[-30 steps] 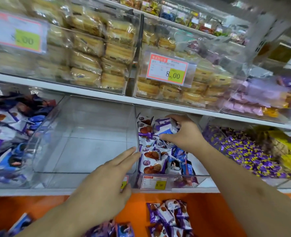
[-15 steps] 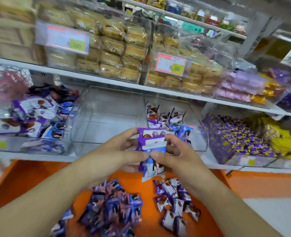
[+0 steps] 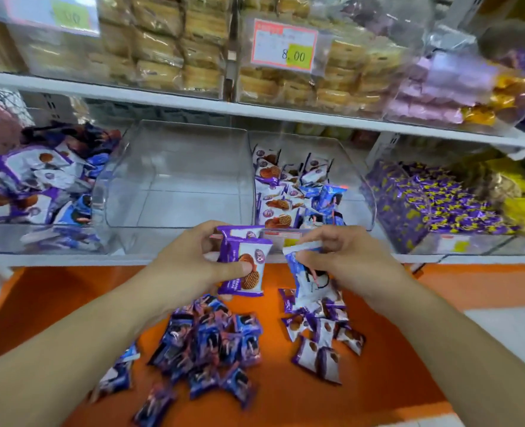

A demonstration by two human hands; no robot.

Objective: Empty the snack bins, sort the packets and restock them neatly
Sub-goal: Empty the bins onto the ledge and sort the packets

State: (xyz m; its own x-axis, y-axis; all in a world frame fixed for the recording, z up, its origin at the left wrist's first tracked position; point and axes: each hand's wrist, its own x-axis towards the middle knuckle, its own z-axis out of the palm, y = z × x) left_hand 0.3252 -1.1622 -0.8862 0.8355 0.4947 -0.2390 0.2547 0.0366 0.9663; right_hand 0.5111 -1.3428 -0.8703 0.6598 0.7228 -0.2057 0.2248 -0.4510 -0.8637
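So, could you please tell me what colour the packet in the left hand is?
Purple and white packet, with a brown waffle picture; head view.

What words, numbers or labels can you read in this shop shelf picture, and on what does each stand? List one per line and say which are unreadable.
"8.00": price tag on the upper cake bin; its small print is blurred.
".00", partly: left price tag, first digit unreadable.
Small tag on the lower bin front: too blurred.
Purple waffle packet in the left hand: print too small.
Blue packet in the right hand: unreadable.
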